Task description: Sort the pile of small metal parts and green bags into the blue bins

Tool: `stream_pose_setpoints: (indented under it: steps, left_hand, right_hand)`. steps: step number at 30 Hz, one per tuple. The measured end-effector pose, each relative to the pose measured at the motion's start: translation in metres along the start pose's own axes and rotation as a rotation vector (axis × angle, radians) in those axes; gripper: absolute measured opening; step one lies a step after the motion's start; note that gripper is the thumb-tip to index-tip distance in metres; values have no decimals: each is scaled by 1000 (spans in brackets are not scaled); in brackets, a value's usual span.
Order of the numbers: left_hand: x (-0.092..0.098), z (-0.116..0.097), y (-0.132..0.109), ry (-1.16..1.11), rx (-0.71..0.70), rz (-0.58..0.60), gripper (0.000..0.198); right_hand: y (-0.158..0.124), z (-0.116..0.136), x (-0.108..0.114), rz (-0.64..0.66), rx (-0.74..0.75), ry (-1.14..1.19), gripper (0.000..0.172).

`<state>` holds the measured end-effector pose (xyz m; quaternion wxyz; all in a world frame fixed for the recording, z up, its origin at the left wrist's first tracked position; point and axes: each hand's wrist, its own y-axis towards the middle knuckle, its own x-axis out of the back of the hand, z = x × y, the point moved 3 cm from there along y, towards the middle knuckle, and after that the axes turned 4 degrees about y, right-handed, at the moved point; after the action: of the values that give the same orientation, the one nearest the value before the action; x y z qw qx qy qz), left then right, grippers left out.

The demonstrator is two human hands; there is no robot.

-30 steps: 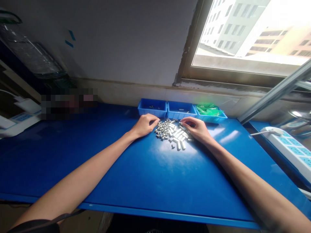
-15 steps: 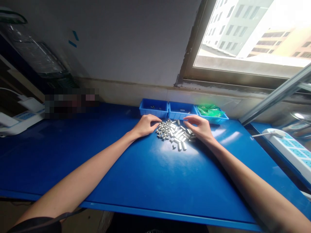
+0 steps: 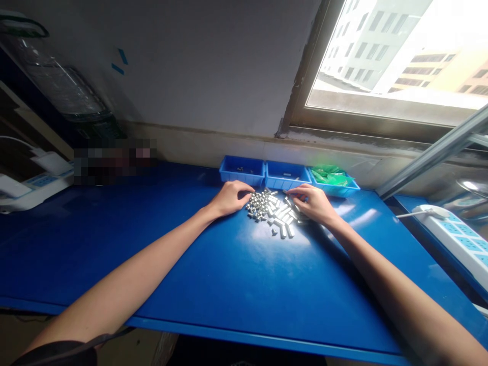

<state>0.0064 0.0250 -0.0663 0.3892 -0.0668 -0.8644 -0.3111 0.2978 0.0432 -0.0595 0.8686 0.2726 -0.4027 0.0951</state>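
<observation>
A pile of small silver metal parts lies on the blue table (image 3: 236, 284). On its left are short screw-like pieces (image 3: 260, 206); on its right are longer bar-shaped standoffs (image 3: 282, 211). My left hand (image 3: 231, 198) rests at the pile's left edge, thumb and index finger brought together by the short pieces; whatever is between the tips is too small to make out. Over the right side of the pile, my right hand (image 3: 311, 203) has its fingers pinched on a standoff (image 3: 285, 191), whose end shows at the fingertips. Some standoffs are hidden under this hand.
Behind the pile stand a left blue bin (image 3: 244, 178) and a middle blue bin (image 3: 287, 182), each with a few small parts, and a right blue bin (image 3: 341, 191) holding green plastic bags (image 3: 331, 175). A power strip (image 3: 459, 234) is at the right; a large bottle (image 3: 64, 86) at the left.
My right hand's fingers have closed and reached slightly left, taking hold of a standoff at the back of the pile. My left hand has stayed nearly in place. The view has shifted slightly.
</observation>
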Motion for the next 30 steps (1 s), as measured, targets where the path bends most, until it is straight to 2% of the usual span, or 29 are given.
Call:
stream_pose_setpoints:
  steps: [7,12,17,21,24,27,30]
  left_hand:
    - [1,2,1,-19,2,5,18]
    - [3,2,1,-37,6,0,14]
    - [5,-1,1,-50,1,-4,13]
    - [6,-1,1,-112,18,-34,13]
    - [6,0,1,-179,48,-54,11]
    - [7,1,0,-209,69,-79,10]
    - [9,1,0,-216,82,-87,11]
  right_hand:
    - [2,-1,9,65,-81,18,16]
    - [0,6,6,84,-94,152,12]
    - [-1,9,6,56,-103,332,21]
    - [0,8,9,-24,-213,532,27]
    - [2,9,12,-199,-288,662,35]
    - [2,11,13,-315,-272,754,48]
    - [1,13,11,-294,-196,772,52]
